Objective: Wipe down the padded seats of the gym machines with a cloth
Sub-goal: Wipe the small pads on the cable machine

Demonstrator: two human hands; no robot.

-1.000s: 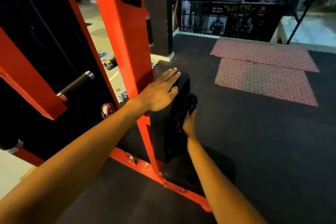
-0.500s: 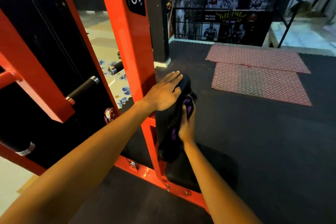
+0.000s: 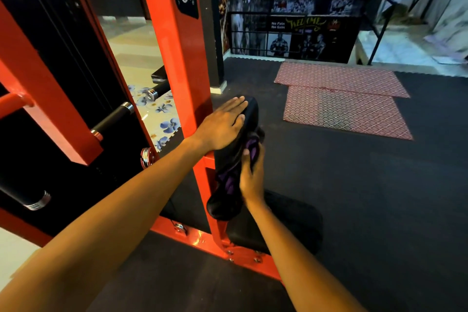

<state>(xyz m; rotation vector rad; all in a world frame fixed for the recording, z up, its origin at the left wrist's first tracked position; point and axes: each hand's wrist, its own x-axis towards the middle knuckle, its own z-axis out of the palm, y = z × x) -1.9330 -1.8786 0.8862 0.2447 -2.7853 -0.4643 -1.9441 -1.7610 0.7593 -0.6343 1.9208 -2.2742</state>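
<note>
Seat pad: the black seat pad [image 3: 293, 223] lies low at 5 o'clock from the picture's centre, bolted to the orange base rail [image 3: 200, 238].
Right hand: the right hand [image 3: 252, 177] is just above the seat, its fingers and thumb curled round the cloth.
Cloth: the dark cloth [image 3: 229, 183], with purple showing, is bunched and held against the front face of the back pad, trailing towards 7 o'clock of the hand.
Back pad: the black back pad [image 3: 252, 114] stands upright against the orange post [image 3: 174, 71].
Left hand: the left hand [image 3: 222, 126] lies flat on the pad's top edge at 11 o'clock of the right hand, fingers straight, gripping nothing.
Handle: a black handle [image 3: 111, 119] juts out at 9 o'clock.
Floor: two red mats [image 3: 342, 111] lie on the rubber floor [image 3: 354, 197] at 2 o'clock.
Wall: posters [image 3: 298, 38] hang at 12 o'clock.
</note>
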